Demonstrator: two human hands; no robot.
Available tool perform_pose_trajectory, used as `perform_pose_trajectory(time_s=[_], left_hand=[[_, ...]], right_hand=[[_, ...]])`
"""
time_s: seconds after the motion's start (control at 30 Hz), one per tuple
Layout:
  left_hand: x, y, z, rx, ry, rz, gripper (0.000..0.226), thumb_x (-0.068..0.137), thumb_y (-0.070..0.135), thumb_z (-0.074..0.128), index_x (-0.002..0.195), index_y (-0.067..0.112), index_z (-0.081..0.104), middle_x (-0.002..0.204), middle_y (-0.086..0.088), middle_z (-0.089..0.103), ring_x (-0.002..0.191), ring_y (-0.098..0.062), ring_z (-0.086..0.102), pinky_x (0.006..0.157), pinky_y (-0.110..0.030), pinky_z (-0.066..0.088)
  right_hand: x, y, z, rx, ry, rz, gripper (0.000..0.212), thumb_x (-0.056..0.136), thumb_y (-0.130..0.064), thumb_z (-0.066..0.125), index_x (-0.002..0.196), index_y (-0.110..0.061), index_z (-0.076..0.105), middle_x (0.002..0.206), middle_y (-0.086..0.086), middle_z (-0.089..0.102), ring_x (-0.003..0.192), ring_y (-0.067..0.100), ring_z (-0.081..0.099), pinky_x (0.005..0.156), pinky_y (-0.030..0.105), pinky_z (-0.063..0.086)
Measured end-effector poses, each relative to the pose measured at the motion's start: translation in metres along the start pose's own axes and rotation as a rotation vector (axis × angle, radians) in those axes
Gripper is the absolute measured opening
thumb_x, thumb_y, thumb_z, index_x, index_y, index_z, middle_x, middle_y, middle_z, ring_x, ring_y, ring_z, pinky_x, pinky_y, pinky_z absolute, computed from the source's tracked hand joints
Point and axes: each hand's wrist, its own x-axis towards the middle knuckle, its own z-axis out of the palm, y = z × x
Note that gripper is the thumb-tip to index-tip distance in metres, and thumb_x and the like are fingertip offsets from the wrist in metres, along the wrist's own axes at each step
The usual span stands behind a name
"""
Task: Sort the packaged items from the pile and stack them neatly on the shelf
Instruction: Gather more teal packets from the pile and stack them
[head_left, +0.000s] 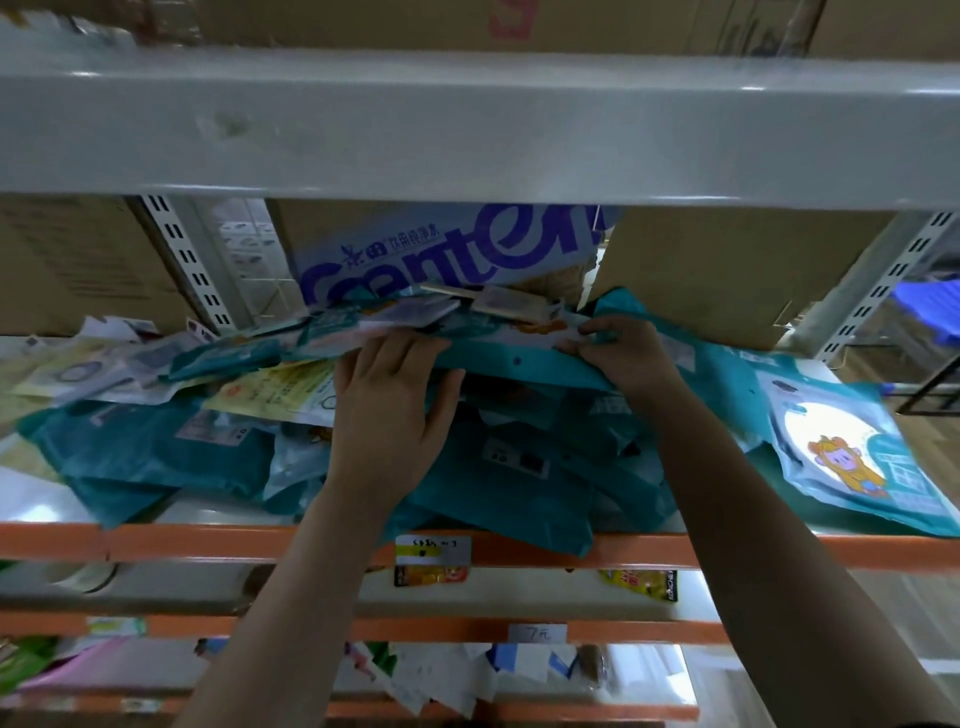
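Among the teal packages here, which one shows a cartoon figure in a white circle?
The teal package at the right end of the shelf, lying face up; others show mostly plain teal.

2 bare arms, both reaching forward and up, wrists nearly straight.
- Item 1, left hand (387, 415): palm down, back toward the camera, fingers straight and close together, tips hidden at the edge of a teal packet (498, 364), thumb splayed to the right.
- Item 2, right hand (623, 353): knuckles up, fingers curled, pinching the same packet's edge.

Hands apart, right slightly farther forward.
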Motion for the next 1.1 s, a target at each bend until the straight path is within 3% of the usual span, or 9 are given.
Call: perform_pose_trajectory(time_s=[0.13,0.23,0.33,0.4,0.5,0.73,0.83,0.97,1.1], left_hand=[[0.000,0.004,0.001,-0.021,0.008,0.008,0.042,0.097,0.041,0.042,0.116,0.012,0.065,0.115,-0.009,0.065,0.108,-0.032,0.059,0.090,-0.044,0.039],[-0.001,0.006,0.004,-0.040,0.016,0.010,0.041,0.097,0.041,0.042,0.116,0.012,0.065,0.115,-0.008,0.065,0.108,-0.031,0.059,0.090,-0.042,0.037],[-0.002,0.009,0.007,-0.049,0.036,0.027,0.040,0.097,0.039,0.043,0.116,0.012,0.065,0.113,-0.009,0.066,0.107,-0.032,0.059,0.088,-0.040,0.036],[-0.002,0.012,0.010,-0.065,0.045,0.029,0.040,0.098,0.039,0.042,0.114,0.011,0.065,0.112,-0.010,0.066,0.105,-0.033,0.060,0.087,-0.042,0.039],[-0.002,0.015,0.015,-0.103,0.030,0.031,0.042,0.099,0.039,0.040,0.115,0.010,0.065,0.111,-0.012,0.065,0.103,-0.035,0.060,0.086,-0.045,0.043],[0.002,0.033,0.028,-0.129,0.005,0.091,0.040,0.098,0.037,0.042,0.116,0.008,0.064,0.114,-0.013,0.066,0.102,-0.034,0.060,0.089,-0.043,0.046],[0.008,0.033,0.040,-0.074,-0.039,0.114,0.040,0.097,0.036,0.046,0.114,0.006,0.067,0.113,-0.014,0.067,0.101,-0.036,0.063,0.088,-0.046,0.049],[0.014,0.024,0.059,-0.008,-0.140,0.120,0.021,0.088,0.024,0.071,0.098,0.006,0.073,0.098,-0.012,0.070,0.090,-0.037,0.065,0.082,-0.048,0.052],[0.015,0.020,0.065,-0.002,-0.107,0.093,0.009,0.088,0.015,0.069,0.080,0.011,0.069,0.082,-0.006,0.067,0.078,-0.032,0.063,0.073,-0.041,0.047]], right_hand=[[-0.009,0.009,-0.018,0.144,0.020,0.043,0.036,0.072,-0.029,0.085,0.103,-0.020,0.070,0.119,0.005,0.063,0.098,0.019,0.065,0.081,0.031,0.055],[-0.021,0.020,-0.035,0.209,-0.043,0.081,0.055,0.052,-0.042,0.091,0.101,-0.025,0.073,0.128,0.010,0.061,0.105,0.024,0.066,0.095,0.040,0.053],[-0.035,0.029,-0.050,0.281,-0.110,0.101,0.065,0.047,-0.037,0.088,0.107,-0.019,0.071,0.117,0.015,0.066,0.099,0.027,0.069,0.092,0.041,0.054],[-0.043,0.034,-0.058,0.390,-0.140,0.141,0.064,0.054,-0.022,0.085,0.114,-0.011,0.065,0.107,0.018,0.068,0.084,0.024,0.072,0.075,0.034,0.058],[-0.058,0.041,-0.066,0.546,-0.103,0.186,0.040,0.079,0.003,0.068,0.116,-0.005,0.056,0.099,0.019,0.064,0.063,0.017,0.070,0.054,0.024,0.056],[-0.082,0.065,-0.090,0.657,-0.013,0.222,0.044,0.089,0.004,0.055,0.132,-0.004,0.051,0.117,0.021,0.066,0.095,0.032,0.069,0.069,0.037,0.061],[-0.094,0.073,-0.101,0.642,0.023,0.247,0.032,0.093,0.002,0.049,0.122,-0.006,0.059,0.108,0.019,0.069,0.089,0.029,0.071,0.063,0.034,0.061],[-0.101,0.088,-0.107,0.578,0.150,0.278,0.029,0.095,-0.007,0.053,0.124,-0.009,0.060,0.102,0.014,0.071,0.083,0.026,0.072,0.058,0.031,0.058],[-0.103,0.098,-0.108,0.607,0.206,0.293,0.025,0.096,-0.008,0.053,0.119,-0.011,0.061,0.093,0.009,0.073,0.075,0.021,0.073,0.055,0.030,0.058]])
